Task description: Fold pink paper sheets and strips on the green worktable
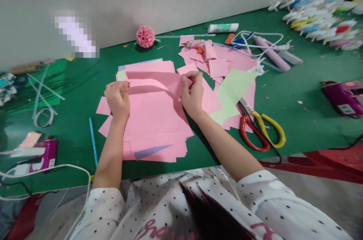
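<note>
A pink paper strip bows between my two hands above a loose stack of pink paper sheets. Its left end is pinched by my left hand, with the fingers curled. My right hand grips the other end between thumb and fingers. Purple and pale green edges peek out of the stack. Right of my right hand lies a light green sheet. Scissors with one red and one yellow handle rest beside it, their blades partly over the paper.
A pink folded-paper ball sits near the wall. Pink paper squares, a white tube and glue guns with cables lie at the back right. A blue pencil-like stick is on the left; purple power strips flank the table.
</note>
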### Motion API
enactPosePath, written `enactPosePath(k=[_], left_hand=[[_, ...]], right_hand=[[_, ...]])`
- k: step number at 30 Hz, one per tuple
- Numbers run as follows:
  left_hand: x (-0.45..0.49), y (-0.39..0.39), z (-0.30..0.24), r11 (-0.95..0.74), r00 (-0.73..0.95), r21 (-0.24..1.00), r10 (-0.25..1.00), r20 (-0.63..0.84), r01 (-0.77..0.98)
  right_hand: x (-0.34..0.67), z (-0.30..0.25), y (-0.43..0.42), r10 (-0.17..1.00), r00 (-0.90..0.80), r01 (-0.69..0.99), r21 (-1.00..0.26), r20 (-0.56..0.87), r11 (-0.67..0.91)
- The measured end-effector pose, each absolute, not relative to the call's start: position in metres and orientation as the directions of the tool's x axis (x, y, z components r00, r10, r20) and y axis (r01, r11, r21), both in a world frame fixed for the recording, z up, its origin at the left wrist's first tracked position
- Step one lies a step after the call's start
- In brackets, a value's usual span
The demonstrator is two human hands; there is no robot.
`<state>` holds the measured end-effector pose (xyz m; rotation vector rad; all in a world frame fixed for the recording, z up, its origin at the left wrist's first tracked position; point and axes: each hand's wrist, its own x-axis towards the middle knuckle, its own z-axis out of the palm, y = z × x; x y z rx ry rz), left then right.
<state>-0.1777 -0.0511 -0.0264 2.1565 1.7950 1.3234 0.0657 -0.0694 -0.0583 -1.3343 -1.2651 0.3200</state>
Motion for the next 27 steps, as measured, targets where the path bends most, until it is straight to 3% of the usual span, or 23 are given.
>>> enactPosePath(k=[5,10,13,22,27], left_hand=[[-0.177,-0.050,-0.031,-0.363,0.048,0.483,0.835,0.548,0.797],[-0.174,-0.051,-0.033,-0.408,0.122,0.506,0.855,0.505,0.760],[-0.171,-0.051,-0.035,-0.461,0.208,0.500,0.852,0.481,0.733],[-0.167,-0.050,-0.038,-0.485,0.263,0.486,0.851,0.455,0.727],[-0.158,-0.059,-0.029,-0.506,0.324,0.530,0.856,0.402,0.681]], right_hand=[[0.068,-0.063,-0.064,0.825,0.395,0.337,-0.899,0.405,0.280],[0.069,-0.069,-0.058,0.973,0.212,-0.013,-0.996,0.088,0.093],[0.065,-0.069,-0.059,0.992,0.128,-0.146,-0.989,-0.006,0.013],[0.056,-0.055,-0.071,0.987,-0.125,-0.292,-0.947,-0.102,-0.135],[0.054,-0.050,-0.074,0.968,-0.198,-0.267,-0.942,-0.153,-0.204]])
